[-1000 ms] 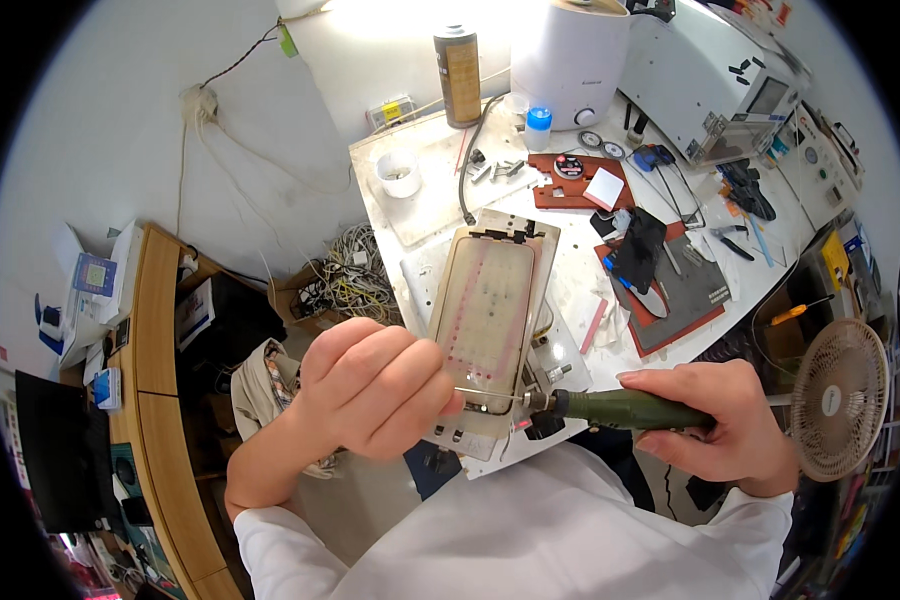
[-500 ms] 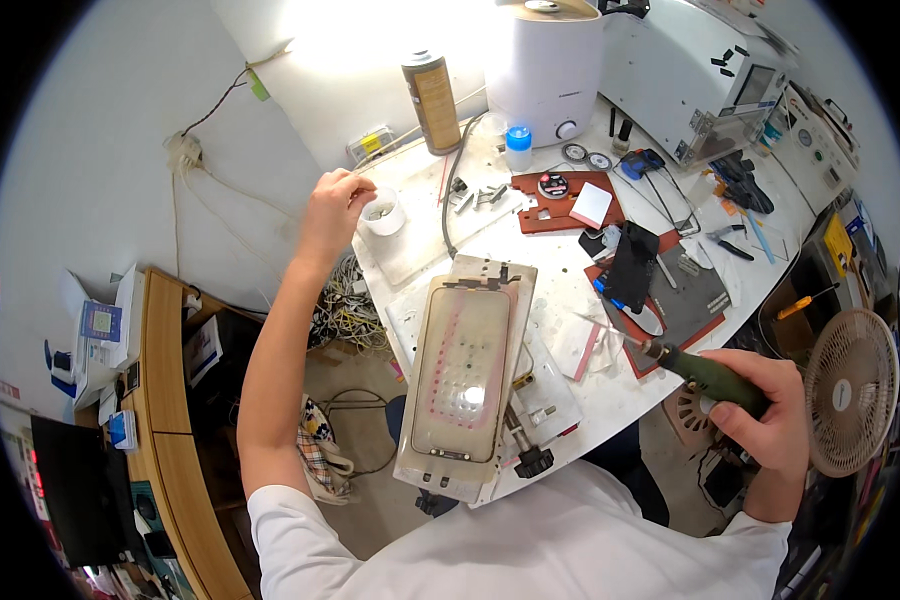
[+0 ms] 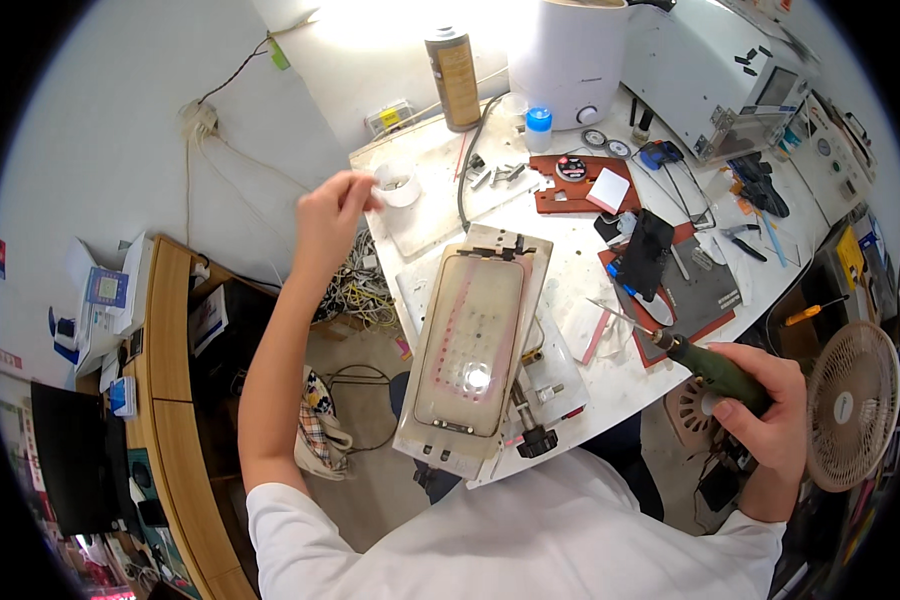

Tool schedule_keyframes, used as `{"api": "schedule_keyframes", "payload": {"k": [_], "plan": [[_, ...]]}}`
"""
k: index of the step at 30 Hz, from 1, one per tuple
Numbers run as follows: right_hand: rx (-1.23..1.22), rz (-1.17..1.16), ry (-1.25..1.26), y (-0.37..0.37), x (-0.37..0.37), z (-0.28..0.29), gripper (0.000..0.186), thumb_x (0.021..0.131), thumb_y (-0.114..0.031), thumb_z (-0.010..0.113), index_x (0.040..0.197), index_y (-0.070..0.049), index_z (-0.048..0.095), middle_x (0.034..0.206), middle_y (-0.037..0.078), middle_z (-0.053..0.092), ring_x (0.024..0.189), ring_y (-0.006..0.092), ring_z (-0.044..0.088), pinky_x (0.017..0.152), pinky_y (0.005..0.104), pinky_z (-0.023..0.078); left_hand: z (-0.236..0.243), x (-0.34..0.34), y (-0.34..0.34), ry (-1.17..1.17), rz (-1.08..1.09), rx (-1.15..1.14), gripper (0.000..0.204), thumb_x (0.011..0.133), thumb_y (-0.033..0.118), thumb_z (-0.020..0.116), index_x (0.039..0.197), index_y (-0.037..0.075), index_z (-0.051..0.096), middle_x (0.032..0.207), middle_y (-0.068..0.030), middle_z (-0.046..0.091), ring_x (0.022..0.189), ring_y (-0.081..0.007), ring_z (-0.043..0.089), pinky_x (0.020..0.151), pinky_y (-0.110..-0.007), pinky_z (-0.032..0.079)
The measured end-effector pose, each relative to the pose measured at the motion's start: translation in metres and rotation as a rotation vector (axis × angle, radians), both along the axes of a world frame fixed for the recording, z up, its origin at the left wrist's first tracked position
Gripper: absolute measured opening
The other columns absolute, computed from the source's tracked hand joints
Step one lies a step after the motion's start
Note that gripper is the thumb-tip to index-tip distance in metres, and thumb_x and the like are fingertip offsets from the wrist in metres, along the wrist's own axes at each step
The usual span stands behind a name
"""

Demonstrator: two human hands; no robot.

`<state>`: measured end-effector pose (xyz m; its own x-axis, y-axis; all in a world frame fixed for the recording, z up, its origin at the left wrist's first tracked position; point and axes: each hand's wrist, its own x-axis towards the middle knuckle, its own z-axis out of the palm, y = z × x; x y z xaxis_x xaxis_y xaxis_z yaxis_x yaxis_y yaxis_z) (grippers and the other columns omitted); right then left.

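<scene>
My left hand (image 3: 330,212) is at the table's far left, its fingers pinched together beside a small white round cup (image 3: 398,186) with something inside; whatever the fingers may hold is too small to make out. At the right, my right hand (image 3: 773,400) is wrapped round a thick green-handled tool (image 3: 727,380) with a thin pointed metal tip, which points left over the table. Between my arms a metal fixture plate (image 3: 530,255) lies tilted on a clamp with a black knob (image 3: 537,441). On it rests a phone-shaped translucent panel (image 3: 470,340) with pinkish edges and rows of dots.
Toward the back stand a spray can (image 3: 454,80), a blue-capped bottle (image 3: 538,128) and a white humidifier-like appliance (image 3: 568,65). A black phone part (image 3: 647,252) lies on a grey mat (image 3: 705,285). At the right are cutters (image 3: 742,242) and a fan (image 3: 850,405).
My view has shifted, so the table sits a little higher and farther right. My left hand has drawn slightly down from over the cup to beside it. The right hand still grips the tool.
</scene>
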<state>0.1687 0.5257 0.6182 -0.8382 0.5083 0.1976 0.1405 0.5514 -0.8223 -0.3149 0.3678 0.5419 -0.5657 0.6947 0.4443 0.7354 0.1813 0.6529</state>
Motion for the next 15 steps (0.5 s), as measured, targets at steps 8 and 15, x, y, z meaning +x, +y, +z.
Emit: {"api": "schedule_keyframes", "payload": {"k": [8,15], "plan": [[-0.075,0.063,-0.014,-0.005,-0.012,0.004,0.050,0.082,-0.006,0.079,0.130,0.005,0.069,0.087,0.007,0.074,0.065,0.0069,0.062,0.060,0.0221,0.047,0.027,0.154,-0.173,-0.281,-0.503,-0.306,0.025,0.090,0.026,0.084,0.096,0.003,0.077,0.083,-0.0069,0.076,0.072,-0.0223,0.071,0.066,-0.032,0.055],[0.489,0.242,-0.052,-0.018,-0.033,0.013,0.059,0.069,-0.011,0.091,0.126,-0.003,0.075,0.079,0.007,0.070,0.057,0.0189,0.061,0.052,0.0308,0.043,-0.004,0.229,-0.161,-0.234,-0.384,-0.164,0.029,0.088,0.029,0.087,0.079,0.005,0.074,0.067,-0.0064,0.067,0.059,-0.0236,0.065,0.054,-0.033,0.050]]}}
